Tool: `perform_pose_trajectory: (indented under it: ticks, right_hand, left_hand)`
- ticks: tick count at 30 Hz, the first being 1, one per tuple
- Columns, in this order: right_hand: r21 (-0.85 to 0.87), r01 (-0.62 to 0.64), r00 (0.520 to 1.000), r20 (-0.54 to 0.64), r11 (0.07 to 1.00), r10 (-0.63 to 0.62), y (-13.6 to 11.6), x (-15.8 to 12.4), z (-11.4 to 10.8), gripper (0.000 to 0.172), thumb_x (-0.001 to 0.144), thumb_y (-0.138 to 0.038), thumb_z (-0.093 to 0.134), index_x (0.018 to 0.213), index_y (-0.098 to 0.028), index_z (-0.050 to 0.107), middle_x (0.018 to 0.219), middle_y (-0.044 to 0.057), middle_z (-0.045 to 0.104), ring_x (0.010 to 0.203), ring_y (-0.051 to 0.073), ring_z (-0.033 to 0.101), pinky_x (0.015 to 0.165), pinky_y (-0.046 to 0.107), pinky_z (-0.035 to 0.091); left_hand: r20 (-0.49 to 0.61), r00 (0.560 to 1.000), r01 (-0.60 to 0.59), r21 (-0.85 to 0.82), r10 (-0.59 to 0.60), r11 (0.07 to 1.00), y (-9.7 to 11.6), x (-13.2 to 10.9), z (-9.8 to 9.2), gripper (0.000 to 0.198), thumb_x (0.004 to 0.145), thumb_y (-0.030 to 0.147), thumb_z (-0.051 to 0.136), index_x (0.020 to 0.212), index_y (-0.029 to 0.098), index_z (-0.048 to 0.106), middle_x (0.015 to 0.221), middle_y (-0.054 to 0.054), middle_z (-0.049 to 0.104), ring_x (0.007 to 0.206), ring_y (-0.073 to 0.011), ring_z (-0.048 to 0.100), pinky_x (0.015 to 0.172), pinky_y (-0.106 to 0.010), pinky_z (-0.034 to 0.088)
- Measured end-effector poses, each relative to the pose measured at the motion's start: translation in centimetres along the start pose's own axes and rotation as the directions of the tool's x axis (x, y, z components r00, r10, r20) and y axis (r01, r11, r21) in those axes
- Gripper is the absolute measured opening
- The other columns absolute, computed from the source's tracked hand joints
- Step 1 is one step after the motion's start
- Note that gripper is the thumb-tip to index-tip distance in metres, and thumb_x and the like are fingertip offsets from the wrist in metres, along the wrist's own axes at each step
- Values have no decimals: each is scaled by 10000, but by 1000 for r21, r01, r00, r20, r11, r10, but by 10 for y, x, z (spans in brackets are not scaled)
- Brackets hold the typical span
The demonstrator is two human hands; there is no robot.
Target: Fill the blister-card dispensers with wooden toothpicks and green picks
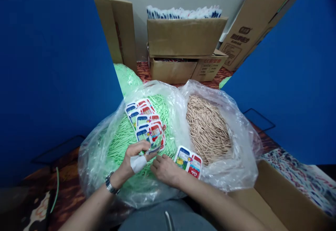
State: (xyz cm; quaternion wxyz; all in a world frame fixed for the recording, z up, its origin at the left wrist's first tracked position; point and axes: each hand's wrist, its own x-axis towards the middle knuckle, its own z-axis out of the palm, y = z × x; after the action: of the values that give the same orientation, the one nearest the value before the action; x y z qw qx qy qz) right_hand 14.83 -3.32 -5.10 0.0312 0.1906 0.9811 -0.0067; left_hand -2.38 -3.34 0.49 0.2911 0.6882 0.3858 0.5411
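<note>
Printed pack gripped in left hand, tilted, above green sticks. Right hand just beside it, fingers curled close together, low over same sticks; cannot tell if holding any. Overlapping packs lie on sticks just beyond left hand. Loose pack just right of right hand. Farther right, brown sticks in clear bag. Well beyond both hands, stacked cartons.

The left grip partly hides the card it holds, which looks blurred.
</note>
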Motion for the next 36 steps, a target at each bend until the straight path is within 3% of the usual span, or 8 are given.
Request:
perform_pose_trajectory:
  ticks: [6, 10, 14, 17, 19, 23, 31, 36]
  right_hand:
    - [85, -40, 999, -16, 996, 42, 12, -17, -25, 113, 915, -171, 458, 880, -173, 565, 817, 57, 622, 768, 194, 560, 634, 310, 444]
    - [526, -38, 947, -252, 849, 198, 25, -42, -66, 237, 887, -125, 460, 1103, -201, 522, 883, 41, 621, 804, 154, 572, 713, 281, 476]
    - [833, 121, 618, -489, 540, 615, 28, -52, -106, 454, 882, -134, 515, 1286, -287, 377, 869, 1, 583, 756, 122, 576, 686, 258, 500]
    - [789, 287, 379, -614, 543, 692, 26, -43, -127, 401, 869, -122, 539, 1211, -303, 434, 885, 7, 580, 808, 136, 590, 707, 283, 515]
    - [738, 320, 324, -675, 595, 663, 26, -34, -133, 370, 860, -114, 546, 1169, -302, 466, 887, 11, 584, 838, 150, 592, 742, 319, 519]
    - [671, 265, 354, -735, 692, 578, 29, -22, -133, 378, 836, -91, 557, 1146, -298, 497, 904, 19, 611, 888, 178, 580, 779, 371, 515]
    - [429, 43, 629, -713, 902, 309, 36, -32, -130, 308, 815, -181, 595, 1103, -291, 603, 1062, 47, 624, 1030, 233, 557, 961, 497, 418]
    - [768, 0, 613, -506, 641, 606, 61, -39, -105, 375, 923, -259, 465, 1298, -252, 469, 1219, 88, 563, 1155, 215, 516, 975, 439, 429]
  left_hand:
    - [29, 999, 45, -81, -42, 996, -1, -2, -3, 105, 738, 197, 729, 675, 157, 655, 611, -5, 614, 570, -131, 553, 543, -239, 454]
    - [41, 990, 136, -60, -134, 989, 0, -2, -5, 143, 747, 251, 717, 661, 153, 657, 615, -17, 616, 572, -139, 554, 537, -246, 451]
    - [54, 982, 184, -60, -181, 981, 1, -1, 0, 177, 753, 277, 713, 656, 148, 639, 641, -27, 630, 575, -137, 556, 536, -242, 443]
    - [85, 977, 202, -51, -197, 978, 0, 0, 6, 198, 765, 274, 705, 641, 147, 616, 635, -20, 609, 568, -125, 536, 547, -240, 440]
    - [104, 976, 196, -53, -190, 979, 0, 0, 11, 221, 768, 271, 703, 620, 148, 594, 625, -12, 592, 569, -121, 529, 551, -239, 434]
    - [138, 976, 181, -76, -170, 981, 0, 0, 15, 228, 766, 251, 708, 610, 148, 579, 630, 1, 589, 577, -114, 523, 558, -229, 418]
    - [182, 967, 195, -80, -178, 977, 6, 3, 12, 196, 801, 262, 676, 665, 149, 592, 658, -15, 603, 605, -122, 532, 592, -240, 433]
    - [197, 959, 229, -124, -202, 966, 11, 5, 11, 185, 778, 234, 699, 651, 147, 596, 668, -16, 615, 617, -125, 554, 599, -240, 441]
